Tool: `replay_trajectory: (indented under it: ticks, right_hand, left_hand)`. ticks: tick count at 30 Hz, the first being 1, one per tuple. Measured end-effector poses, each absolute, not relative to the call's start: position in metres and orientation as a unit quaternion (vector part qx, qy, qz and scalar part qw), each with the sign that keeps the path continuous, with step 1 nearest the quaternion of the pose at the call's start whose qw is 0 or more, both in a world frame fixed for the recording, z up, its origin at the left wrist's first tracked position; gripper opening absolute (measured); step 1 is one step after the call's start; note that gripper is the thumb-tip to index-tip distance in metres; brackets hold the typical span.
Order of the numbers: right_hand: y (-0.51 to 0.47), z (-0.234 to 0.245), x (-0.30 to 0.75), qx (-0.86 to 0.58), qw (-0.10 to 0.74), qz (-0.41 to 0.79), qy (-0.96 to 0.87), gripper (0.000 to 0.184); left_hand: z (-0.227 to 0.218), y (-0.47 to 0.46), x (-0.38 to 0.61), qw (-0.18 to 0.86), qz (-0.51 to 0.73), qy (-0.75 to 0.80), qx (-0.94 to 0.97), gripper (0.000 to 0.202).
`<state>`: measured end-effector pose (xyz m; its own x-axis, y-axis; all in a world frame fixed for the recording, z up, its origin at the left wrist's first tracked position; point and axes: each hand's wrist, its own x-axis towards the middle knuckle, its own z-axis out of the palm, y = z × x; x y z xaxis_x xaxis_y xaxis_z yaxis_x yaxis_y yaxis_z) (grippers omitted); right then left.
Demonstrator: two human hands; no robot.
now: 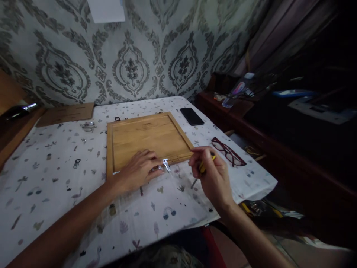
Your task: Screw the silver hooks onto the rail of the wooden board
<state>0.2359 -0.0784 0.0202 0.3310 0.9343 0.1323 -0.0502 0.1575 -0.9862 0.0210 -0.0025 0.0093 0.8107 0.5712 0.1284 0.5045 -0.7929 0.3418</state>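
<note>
A framed wooden panel point(145, 137), like a cabinet door, lies flat on the table. My left hand point(143, 167) rests over its near edge, with thumb and fingers closed around a shiny metal hinge point(166, 165). Part of the hinge is hidden behind my fingers. Off to the right of the panel's near corner, my right hand point(213, 173) grips a screwdriver point(203, 166) with a yellow and black handle. Its metal shaft points down and to the left, apart from the hinge.
A patterned cloth covers the table point(134, 227). Beyond the panel lie a black phone point(192, 116), red-framed glasses point(228, 152) at right, small metal parts point(88, 126) and a cardboard piece point(67, 113) at left. A plastic bottle point(238, 89) stands on dark furniture at right.
</note>
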Motion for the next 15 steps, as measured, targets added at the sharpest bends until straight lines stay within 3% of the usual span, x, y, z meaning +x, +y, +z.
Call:
replay_trajectory:
  ticks: [5,11,15]
  right_hand:
    - [-0.082,0.002,0.233,-0.559,0.516,0.396,-0.514,0.05]
    - [-0.064,0.002,0.241,-0.607,0.393,0.292,-0.626,0.034]
    - [-0.051,0.002,0.242,-0.609,0.322,0.302,-0.659,0.029]
  left_hand:
    - [0.01,-0.002,0.021,0.144,0.11,0.285,0.941,0.041]
    - [0.01,-0.001,0.021,0.142,0.103,0.289,0.941,0.04]
    - [0.01,-0.001,0.023,0.14,0.101,0.291,0.941,0.037]
